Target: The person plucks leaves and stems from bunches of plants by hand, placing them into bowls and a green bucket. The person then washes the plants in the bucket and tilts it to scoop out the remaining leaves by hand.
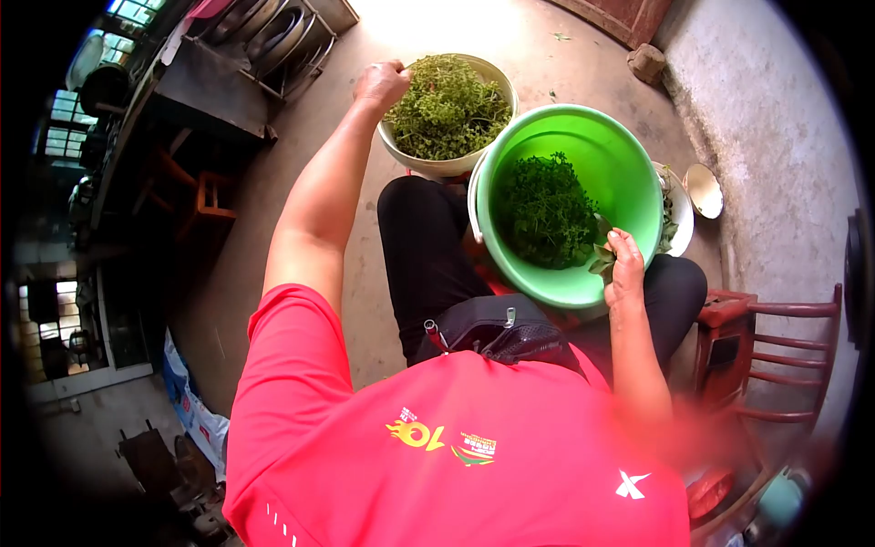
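Observation:
My left hand (381,84) reaches out to a pale basin (503,84) heaped with light green leafy sprigs (453,108). Its fingers are closed at the left edge of the heap; what they grip, if anything, is hidden. A green bucket (629,173) with a white handle rests tilted on my lap, and a pile of darker leafy greens (550,210) lies inside. At the bucket's near right rim, my right hand (624,264) pinches a few broad green leaves (602,264).
Right of the bucket stands a white bowl (679,223) with leaves, beside a smaller bowl (704,190). A reddish chair (788,360) is at my right, near the wall (766,137). A rack of pans (273,41) and a wooden stool (211,199) stand left.

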`<state>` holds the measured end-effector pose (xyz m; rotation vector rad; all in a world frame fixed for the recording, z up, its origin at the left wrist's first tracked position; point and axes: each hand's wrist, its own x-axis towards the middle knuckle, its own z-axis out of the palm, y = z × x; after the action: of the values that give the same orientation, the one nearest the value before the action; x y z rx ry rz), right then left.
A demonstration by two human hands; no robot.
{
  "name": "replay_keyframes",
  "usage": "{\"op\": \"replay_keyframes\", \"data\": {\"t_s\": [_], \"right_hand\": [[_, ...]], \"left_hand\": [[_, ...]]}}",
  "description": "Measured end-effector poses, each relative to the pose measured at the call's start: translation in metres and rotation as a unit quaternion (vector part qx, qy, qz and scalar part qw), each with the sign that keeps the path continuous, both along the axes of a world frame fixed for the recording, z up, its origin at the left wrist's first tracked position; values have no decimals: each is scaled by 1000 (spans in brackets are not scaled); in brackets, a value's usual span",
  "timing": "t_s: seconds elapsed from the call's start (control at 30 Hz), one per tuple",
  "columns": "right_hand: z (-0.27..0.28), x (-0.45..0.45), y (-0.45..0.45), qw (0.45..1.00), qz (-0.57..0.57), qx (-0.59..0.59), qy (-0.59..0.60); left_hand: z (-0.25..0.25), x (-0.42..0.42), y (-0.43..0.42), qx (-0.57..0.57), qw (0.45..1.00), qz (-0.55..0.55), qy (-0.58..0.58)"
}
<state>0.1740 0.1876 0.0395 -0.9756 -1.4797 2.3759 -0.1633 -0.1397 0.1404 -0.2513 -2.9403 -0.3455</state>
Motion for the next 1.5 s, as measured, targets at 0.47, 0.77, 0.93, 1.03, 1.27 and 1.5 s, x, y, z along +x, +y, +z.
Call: {"op": "replay_keyframes", "data": {"t_s": [0.47,0.77,0.93,1.03,1.27,1.5], "right_hand": [[3,24,22,942,16,-285,179],[9,22,15,955,-15,-274,115],[2,23,15,941,-25,-314,123],[4,23,9,944,-45,-313,92],[5,31,2,954,-27,-289,77],[5,28,2,955,-9,-271,121]], "left_hand": [[-20,169,129,278,848,-402,-206],[-126,183,199,-191,834,-448,-259],[-163,190,195,-205,791,-498,-289],[-181,185,185,-152,791,-500,-320],[-132,172,169,40,847,-394,-353],[-98,177,133,201,859,-239,-405]]}}
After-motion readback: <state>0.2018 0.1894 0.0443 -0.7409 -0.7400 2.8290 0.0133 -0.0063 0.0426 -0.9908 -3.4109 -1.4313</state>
